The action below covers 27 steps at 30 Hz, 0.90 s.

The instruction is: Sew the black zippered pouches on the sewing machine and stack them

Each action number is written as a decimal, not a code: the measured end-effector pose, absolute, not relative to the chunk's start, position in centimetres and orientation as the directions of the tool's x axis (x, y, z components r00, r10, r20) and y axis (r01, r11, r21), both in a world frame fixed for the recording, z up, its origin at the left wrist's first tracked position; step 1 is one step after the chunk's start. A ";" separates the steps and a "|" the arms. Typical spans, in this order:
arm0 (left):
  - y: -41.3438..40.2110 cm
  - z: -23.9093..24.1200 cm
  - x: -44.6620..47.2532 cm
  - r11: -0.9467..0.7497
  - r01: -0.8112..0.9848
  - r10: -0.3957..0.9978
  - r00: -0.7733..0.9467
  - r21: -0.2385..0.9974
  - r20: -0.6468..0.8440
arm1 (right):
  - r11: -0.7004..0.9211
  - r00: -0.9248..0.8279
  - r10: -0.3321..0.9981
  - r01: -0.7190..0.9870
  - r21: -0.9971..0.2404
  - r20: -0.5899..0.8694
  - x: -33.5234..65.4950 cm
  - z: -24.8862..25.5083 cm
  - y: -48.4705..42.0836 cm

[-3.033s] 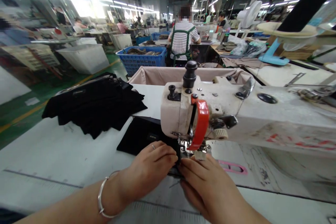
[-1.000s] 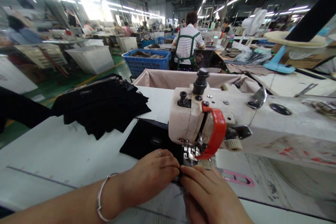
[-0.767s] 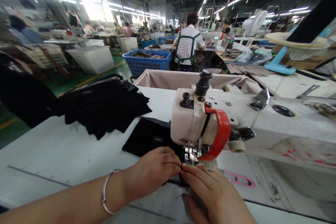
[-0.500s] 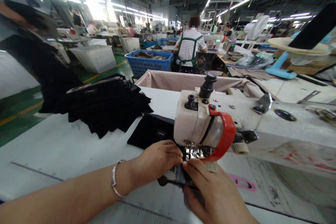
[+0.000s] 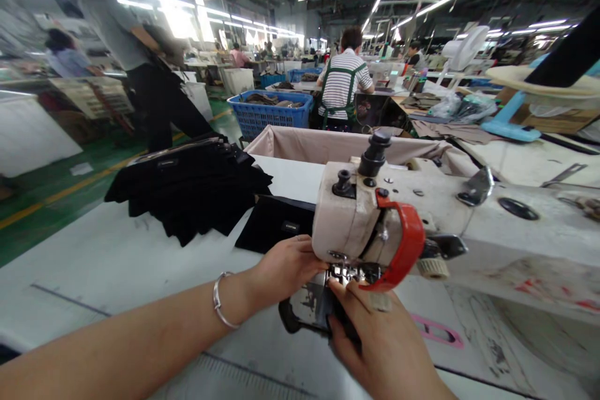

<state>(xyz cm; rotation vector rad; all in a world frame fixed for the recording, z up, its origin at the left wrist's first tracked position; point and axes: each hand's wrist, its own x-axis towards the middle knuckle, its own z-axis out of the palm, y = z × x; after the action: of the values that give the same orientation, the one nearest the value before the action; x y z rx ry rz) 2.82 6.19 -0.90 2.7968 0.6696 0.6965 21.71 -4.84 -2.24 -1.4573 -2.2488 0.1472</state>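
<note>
My left hand (image 5: 287, 265), a silver bracelet on its wrist, curls its fingers on the near end of a black fabric piece (image 5: 276, 228) lying under the head of a cream sewing machine (image 5: 351, 219). Just below the machine's red guard (image 5: 407, 250), my right hand (image 5: 382, 340) is closed with its fingertips pinched at the presser foot (image 5: 344, 275), on the dark edge of the same piece. A worn metal plate (image 5: 307, 306) shows bare between the two hands. The needle itself is hidden behind the machine head.
A stack of black pieces (image 5: 187, 190) lies on the white table (image 5: 117, 262) at the left. A cloth-lined bin (image 5: 323, 144) sits behind it, pink snips (image 5: 438, 331) to the right. Beyond are a blue basket (image 5: 269, 112), a person in a striped shirt (image 5: 344, 84) and a person walking (image 5: 140, 69).
The black piece has slid away from me under the foot, baring the metal plate. My hands followed it toward the machine. A person has walked into view at the left.
</note>
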 end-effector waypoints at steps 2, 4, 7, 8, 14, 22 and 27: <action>6.3 -1.0 2.8 -0.884 0.362 0.462 0.778 0.297 0.426 | 0.433 -0.332 0.887 0.839 -0.330 0.321 21.7 -2.4 -4.8; 6.2 -1.0 2.8 -0.882 0.357 0.465 0.768 0.308 0.440 | 0.445 -0.334 0.878 0.833 -0.329 0.342 21.7 -2.4 -4.8; 5.8 -0.6 2.8 -0.869 0.381 0.489 0.761 0.315 0.426 | 0.453 -0.323 0.867 0.827 -0.333 0.379 21.6 -2.4 -4.9; 5.5 -0.4 2.8 -0.854 0.408 0.513 0.760 0.321 0.398 | 0.456 -0.320 0.864 0.824 -0.337 0.389 21.6 -2.4 -4.9; 4.0 1.6 3.2 -0.752 0.525 0.621 0.767 0.398 0.160 | 0.485 -0.369 0.860 0.806 -0.340 0.352 21.5 -2.0 -5.3; 2.7 2.0 2.7 -0.839 0.490 0.526 0.842 0.237 0.122 | 0.504 -0.390 0.848 0.804 -0.315 0.359 21.5 -1.9 -5.4; 3.2 2.4 2.3 -0.741 0.540 0.608 0.792 0.398 0.058 | 0.512 -0.419 0.846 0.810 -0.286 0.330 20.9 -1.7 -5.3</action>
<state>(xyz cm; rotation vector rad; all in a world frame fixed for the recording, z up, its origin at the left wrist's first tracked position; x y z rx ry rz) 2.34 3.18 2.45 2.6186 0.8721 0.2599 20.91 -5.27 -1.70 -1.3609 -2.3261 0.1140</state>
